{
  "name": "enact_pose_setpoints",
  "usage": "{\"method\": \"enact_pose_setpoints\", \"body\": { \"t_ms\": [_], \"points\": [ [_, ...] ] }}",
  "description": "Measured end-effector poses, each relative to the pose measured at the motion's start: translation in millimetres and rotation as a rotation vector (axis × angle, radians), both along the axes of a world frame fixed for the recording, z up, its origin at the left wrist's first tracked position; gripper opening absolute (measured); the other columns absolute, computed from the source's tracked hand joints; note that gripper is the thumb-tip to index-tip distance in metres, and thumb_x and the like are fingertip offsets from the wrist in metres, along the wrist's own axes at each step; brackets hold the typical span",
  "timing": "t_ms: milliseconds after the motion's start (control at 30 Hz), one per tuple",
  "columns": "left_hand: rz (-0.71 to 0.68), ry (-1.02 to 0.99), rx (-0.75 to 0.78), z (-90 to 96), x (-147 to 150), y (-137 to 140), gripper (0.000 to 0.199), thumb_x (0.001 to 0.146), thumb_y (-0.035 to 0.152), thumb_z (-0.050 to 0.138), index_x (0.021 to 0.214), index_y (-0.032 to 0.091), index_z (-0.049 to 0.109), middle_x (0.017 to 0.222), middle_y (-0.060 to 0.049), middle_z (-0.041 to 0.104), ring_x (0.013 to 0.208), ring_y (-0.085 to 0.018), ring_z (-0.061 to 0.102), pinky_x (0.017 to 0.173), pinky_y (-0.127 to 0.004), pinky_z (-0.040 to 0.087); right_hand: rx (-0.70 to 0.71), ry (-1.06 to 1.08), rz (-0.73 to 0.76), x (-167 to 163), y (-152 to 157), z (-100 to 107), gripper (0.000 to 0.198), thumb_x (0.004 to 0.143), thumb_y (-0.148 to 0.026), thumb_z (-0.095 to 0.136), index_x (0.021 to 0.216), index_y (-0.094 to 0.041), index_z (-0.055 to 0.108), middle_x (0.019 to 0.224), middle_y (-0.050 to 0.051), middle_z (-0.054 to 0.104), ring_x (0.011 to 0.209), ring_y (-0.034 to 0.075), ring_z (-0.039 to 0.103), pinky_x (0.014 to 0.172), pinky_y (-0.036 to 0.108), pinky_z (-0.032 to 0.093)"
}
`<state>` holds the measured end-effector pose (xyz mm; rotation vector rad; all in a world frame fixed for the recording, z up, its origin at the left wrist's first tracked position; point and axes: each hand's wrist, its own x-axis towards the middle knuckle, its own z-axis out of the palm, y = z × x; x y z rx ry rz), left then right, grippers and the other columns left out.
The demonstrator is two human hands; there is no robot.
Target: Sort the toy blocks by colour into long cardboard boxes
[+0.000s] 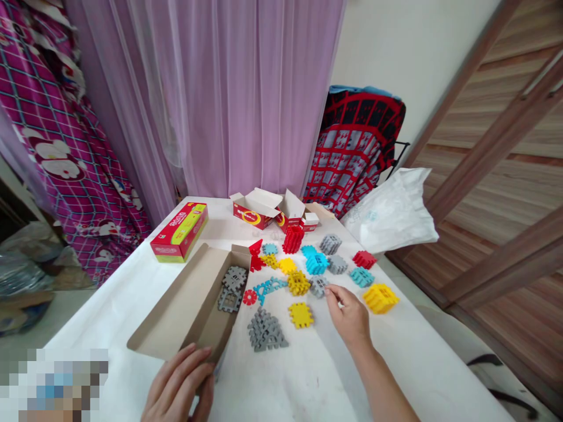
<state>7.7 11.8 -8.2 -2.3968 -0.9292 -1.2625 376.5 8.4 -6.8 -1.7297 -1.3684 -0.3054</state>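
Observation:
My left hand (182,381) is curled over the near end of an open cardboard box (206,334), its fingers on the rim and the thumb outside. Inside that box, grey plastic interlocking pieces (233,287) lie toward the far end. My right hand (349,316) has thumb and forefinger pinched at the right edge of a grey notched building piece (318,286) on the table. Close by are a dark yellow stack (298,282), a flat yellow square (301,315) and a bright yellow stack (381,298). A pile of grey triangular pieces (264,331) lies between my hands.
A closed red and green box (180,232) stands at the table's left. Opened red boxes (253,211) sit at the back. Blue (316,264), red (292,239) and teal (362,276) stacks are spread mid-table. A white plastic bag (391,211) rests at the right edge.

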Motion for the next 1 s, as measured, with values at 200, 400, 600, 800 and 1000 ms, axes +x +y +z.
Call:
{"method": "enact_pose_setpoints", "body": {
  "t_ms": [200, 400, 600, 800, 1000],
  "points": [
    [0.014, 0.000, 0.005, 5.6, -3.6, -3.0, 0.009, 0.089, 0.019, 0.058, 0.095, 0.020, 0.065, 0.097, -0.007, 0.074, 0.101, -0.022, 0.065, 0.086, -0.036, 0.050, -0.195, 0.020, 0.130, -6.6, -23.1, -4.0, 0.023, 0.089, -0.031, 0.050, 0.090, -0.021, 0.071, 0.084, 0.003, 0.073, 0.064, 0.015, 0.065, 0.064, 0.026, 0.051],
    [0.027, 0.008, 0.012, 9.5, -4.8, -5.2, 0.008, 0.088, 0.018, 0.057, 0.092, 0.020, 0.064, 0.096, -0.008, 0.073, 0.101, -0.024, 0.064, 0.085, -0.038, 0.050, -0.290, -0.085, 0.348, -51.5, -23.9, 0.3, 0.018, 0.090, -0.020, 0.054, 0.096, -0.022, 0.071, 0.094, 0.003, 0.072, 0.089, 0.017, 0.066, 0.082, 0.027, 0.049],
    [0.029, -0.003, 0.000, 10.5, -5.3, -6.6, 0.008, 0.088, 0.016, 0.057, 0.090, 0.021, 0.063, 0.096, -0.008, 0.073, 0.102, -0.024, 0.063, 0.083, -0.037, 0.050, -0.465, -0.392, 0.334, -68.9, 26.7, 36.9, 0.019, 0.090, -0.018, 0.057, 0.101, -0.024, 0.072, 0.112, 0.006, 0.069, 0.106, 0.023, 0.057, 0.091, 0.035, 0.043],
    [0.024, -0.019, -0.013, 6.9, -5.6, -5.9, 0.010, 0.086, 0.015, 0.058, 0.091, 0.022, 0.063, 0.099, -0.007, 0.073, 0.104, -0.023, 0.064, 0.085, -0.036, 0.050, -0.845, -0.712, 0.302, -81.6, 93.0, 66.7, 0.025, 0.089, -0.014, 0.054, 0.104, -0.019, 0.073, 0.121, 0.014, 0.064, 0.118, 0.028, 0.048, 0.098, 0.042, 0.036],
    [0.019, -0.026, -0.071, 2.4, -7.5, -7.5, 0.013, 0.085, 0.013, 0.059, 0.093, 0.022, 0.063, 0.103, -0.006, 0.073, 0.110, -0.023, 0.062, 0.090, -0.036, 0.050, -1.000, -0.761, 0.333, -90.3, 114.7, 63.8, 0.025, 0.081, -0.009, 0.060, 0.099, -0.015, 0.076, 0.117, 0.016, 0.067, 0.119, 0.029, 0.050, 0.101, 0.040, 0.035]
  ]
}}
